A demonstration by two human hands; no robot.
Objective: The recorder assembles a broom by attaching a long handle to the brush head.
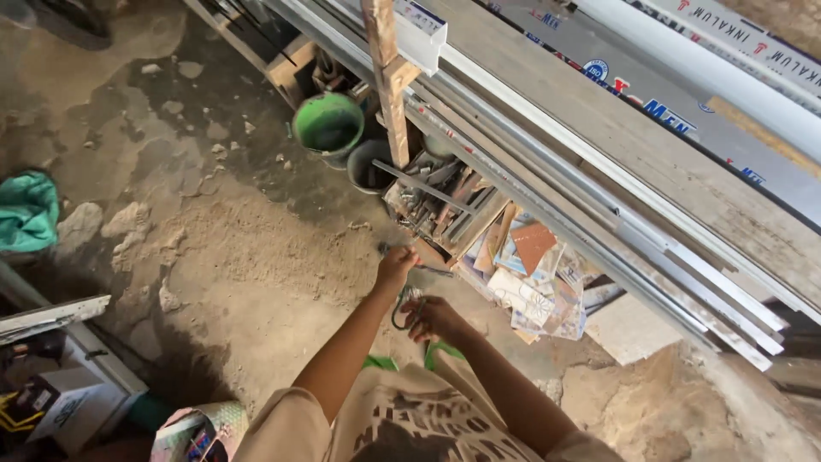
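The right hand (434, 318) is closed on a dark looped tool (405, 310) low over the dirt floor (239, 257), the left hand (396, 267) grips a thin metal piece (432, 269) beside the scrap box (445, 210), whose loose offcuts could snag, cut or spill beneath the long rails (599, 162).

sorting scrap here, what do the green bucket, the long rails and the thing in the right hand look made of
Green bucket: likely plastic, uniform matte green with a smooth round rim. Long rails: probably aluminium, pale grey with dull sheen and straight extruded edges. The looped item in the right hand: dark, thin and curved, perhaps wire or metal; too small to tell.
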